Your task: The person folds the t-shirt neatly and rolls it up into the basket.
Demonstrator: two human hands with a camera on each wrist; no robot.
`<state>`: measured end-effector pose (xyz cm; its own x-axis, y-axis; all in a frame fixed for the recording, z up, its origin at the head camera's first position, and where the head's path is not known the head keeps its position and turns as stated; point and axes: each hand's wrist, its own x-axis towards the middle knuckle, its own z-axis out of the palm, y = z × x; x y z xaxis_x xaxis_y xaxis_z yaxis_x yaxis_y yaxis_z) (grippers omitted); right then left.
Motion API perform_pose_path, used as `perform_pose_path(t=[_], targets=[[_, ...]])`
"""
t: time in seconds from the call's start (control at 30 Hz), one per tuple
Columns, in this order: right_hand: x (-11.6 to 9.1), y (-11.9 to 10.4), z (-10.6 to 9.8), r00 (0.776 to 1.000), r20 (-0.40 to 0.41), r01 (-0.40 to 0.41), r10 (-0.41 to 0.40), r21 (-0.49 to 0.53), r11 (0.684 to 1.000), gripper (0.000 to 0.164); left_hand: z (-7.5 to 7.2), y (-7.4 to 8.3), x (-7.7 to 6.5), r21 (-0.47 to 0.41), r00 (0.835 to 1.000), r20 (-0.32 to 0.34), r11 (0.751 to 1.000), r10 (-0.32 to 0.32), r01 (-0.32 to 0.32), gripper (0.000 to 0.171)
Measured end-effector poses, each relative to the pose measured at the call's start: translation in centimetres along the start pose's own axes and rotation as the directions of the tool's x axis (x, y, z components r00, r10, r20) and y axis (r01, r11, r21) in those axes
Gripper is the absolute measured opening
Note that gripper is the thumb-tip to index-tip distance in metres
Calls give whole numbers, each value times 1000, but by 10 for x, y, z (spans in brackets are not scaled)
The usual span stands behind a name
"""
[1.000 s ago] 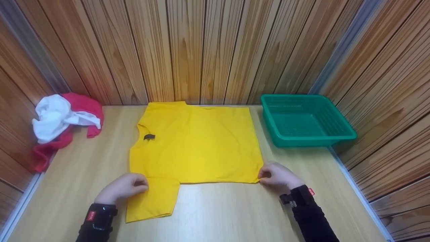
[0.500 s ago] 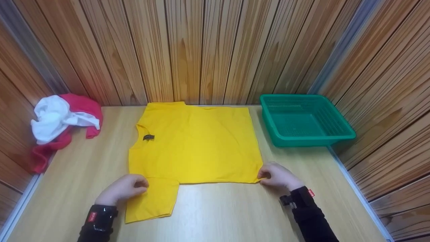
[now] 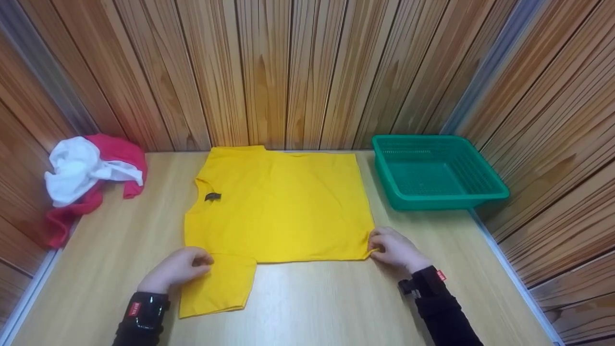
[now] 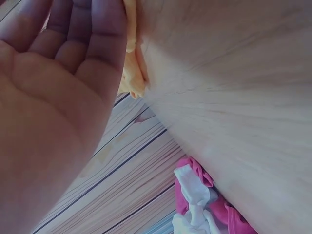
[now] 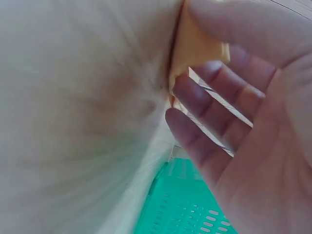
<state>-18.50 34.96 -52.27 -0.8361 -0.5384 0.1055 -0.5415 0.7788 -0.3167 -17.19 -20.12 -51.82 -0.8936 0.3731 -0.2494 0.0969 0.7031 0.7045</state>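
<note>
A yellow T-shirt (image 3: 293, 206) lies flat on the table, neckline to the left and hem to the right, a dark label inside its collar. The near sleeve (image 3: 223, 288) points toward me. My left hand (image 3: 178, 269) pinches the cloth at the shoulder beside that sleeve; its fingertips run out of the left wrist view. At the near hem corner, my right hand (image 3: 396, 247) pinches the fabric between thumb and fingers. The right wrist view shows a raised fold of yellow cloth (image 5: 197, 46) between thumb and fingers, with the other fingers spread loosely beneath.
A green plastic basket (image 3: 442, 197) stands at the back right, near the wall. Crumpled white cloth (image 3: 74, 168) and red cloth (image 3: 122, 154) are heaped at the back left. Wood-panelled walls (image 3: 269, 72) enclose the table on three sides.
My right hand has shifted slightly up and turned, lifting the hem corner a little into a fold. The left hand has stayed nearly still at the shoulder.
</note>
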Motion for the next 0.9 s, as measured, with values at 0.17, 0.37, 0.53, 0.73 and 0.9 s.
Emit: perform_pose_path(t=[0.17, 0.37, 0.53, 0.73, 0.9], targets=[[7, 3, 0, 999, -31, -19, 18, -23, 1000, 12, 0, 0, 5, -20, 999, -35, 1000, -19, 18, 18], [19, 11, 1, 998, -49, -47, 46, -20, 999, 8, -1, -1, 19, -48, 996, -82, 999, -27, 23, 14], [33, 19, 1, 996, -51, -72, 71, -18, 997, 8, -5, -3, 33, -53, 995, -100, 998, 11, -16, 13], [48, 29, 2, 993, -60, -104, 104, 5, 995, 9, -8, -4, 48, -84, 994, -96, 996, -52, 44, 18], [57, 34, 3, 989, -86, -115, 117, 24, 993, 8, -11, -4, 58, -91, 991, -123, 995, -55, 44, 20]])
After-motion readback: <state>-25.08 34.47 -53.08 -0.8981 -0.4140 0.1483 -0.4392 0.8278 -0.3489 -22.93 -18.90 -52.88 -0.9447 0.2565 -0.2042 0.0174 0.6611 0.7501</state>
